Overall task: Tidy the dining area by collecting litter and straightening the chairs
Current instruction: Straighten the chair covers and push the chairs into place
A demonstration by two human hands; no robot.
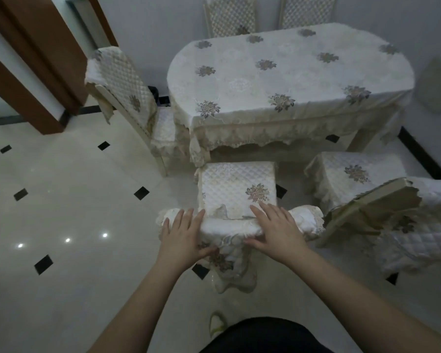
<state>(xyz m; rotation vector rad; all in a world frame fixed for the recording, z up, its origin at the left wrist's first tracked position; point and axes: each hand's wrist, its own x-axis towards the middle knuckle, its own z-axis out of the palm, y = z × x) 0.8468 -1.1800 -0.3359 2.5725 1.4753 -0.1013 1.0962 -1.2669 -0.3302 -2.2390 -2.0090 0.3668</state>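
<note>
Both hands, left hand (182, 235) and right hand (275, 229), lie flat and unclenched on the padded top rail of the chair (237, 189), at six o'clock from the bench (290, 72). The loose quilted cover looks slippery; the stiff frame beneath should offer the surer hold.

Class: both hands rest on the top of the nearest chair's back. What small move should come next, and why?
Probably push the chair forward. Left hand and right hand lie on its backrest, and its seat stands clear of the table, not tucked under.
</note>
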